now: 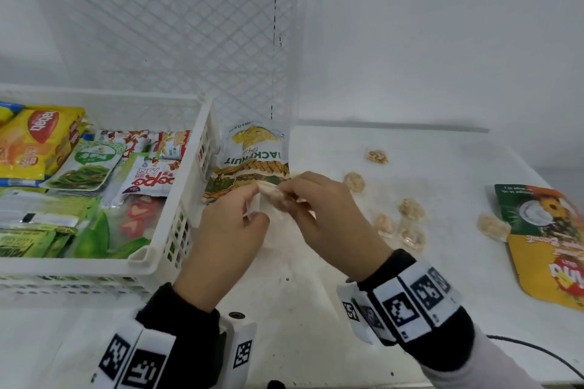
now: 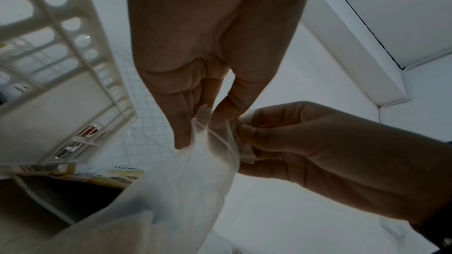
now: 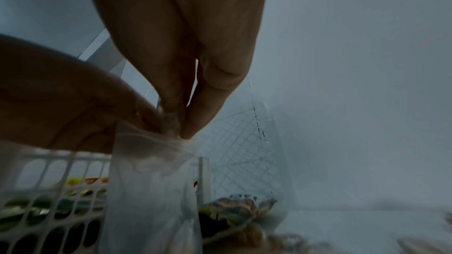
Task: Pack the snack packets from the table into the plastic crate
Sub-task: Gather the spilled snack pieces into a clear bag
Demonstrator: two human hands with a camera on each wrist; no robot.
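Observation:
Both hands meet in front of the white plastic crate (image 1: pixel 94 265), which holds several snack packets. My left hand (image 1: pixel 249 203) pinches the top edge of a clear plastic bag (image 2: pixel 195 181) that hangs down below it, also seen in the right wrist view (image 3: pixel 151 181). At the bag's mouth, my right hand (image 1: pixel 286 196) pinches a small wrapped snack (image 1: pixel 272 196) between thumb and fingertips. The snack (image 2: pixel 244 148) touches the bag's rim. A jackfruit packet (image 1: pixel 256 155) lies on the table just behind the hands, against the crate's right wall.
Several small wrapped snacks (image 1: pixel 410 208) lie loose on the white table to the right. A green and yellow packet (image 1: pixel 550 243) lies near the right edge. A second white crate (image 1: pixel 177 35) stands upright against the wall behind.

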